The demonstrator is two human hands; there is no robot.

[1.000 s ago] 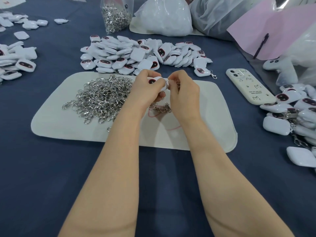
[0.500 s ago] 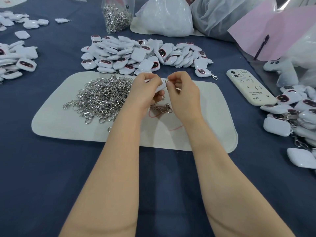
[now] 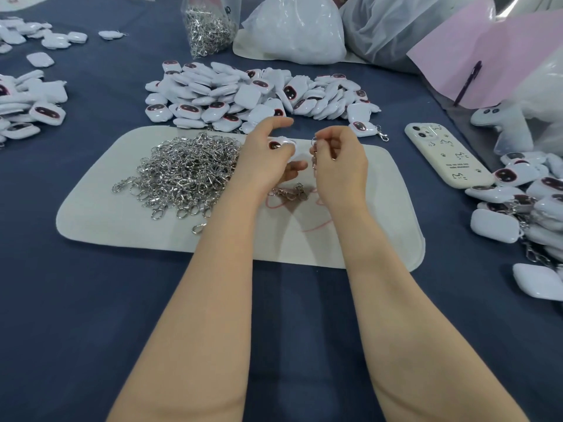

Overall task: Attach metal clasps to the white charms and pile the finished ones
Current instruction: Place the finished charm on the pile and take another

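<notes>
My left hand [image 3: 268, 159] holds a white charm [image 3: 281, 145] with a dark red face above the white mat [image 3: 380, 226]; its index finger is raised. A small gap to the right, my right hand [image 3: 341, 159] pinches a metal clasp [image 3: 314, 153] that hangs down from its fingertips. A heap of loose clasps [image 3: 189, 172] lies on the mat's left half. Two or three more clasps [image 3: 292, 191] lie under my hands. Behind the mat spreads a pile of white charms [image 3: 253, 92]. At the right edge lies a pile of charms with clasps [image 3: 530, 205].
A cream phone [image 3: 447, 159] lies right of the mat. One clasped charm [image 3: 364, 128] sits at the mat's far right corner. A clear bag of clasps [image 3: 210, 22] and white plastic bags [image 3: 292, 28] stand at the back. More charms [image 3: 27, 102] lie far left.
My hands were pressed together around the charm and clasp; now they have drawn slightly apart, the left index finger lifted and the clasp hanging from the right fingers.
</notes>
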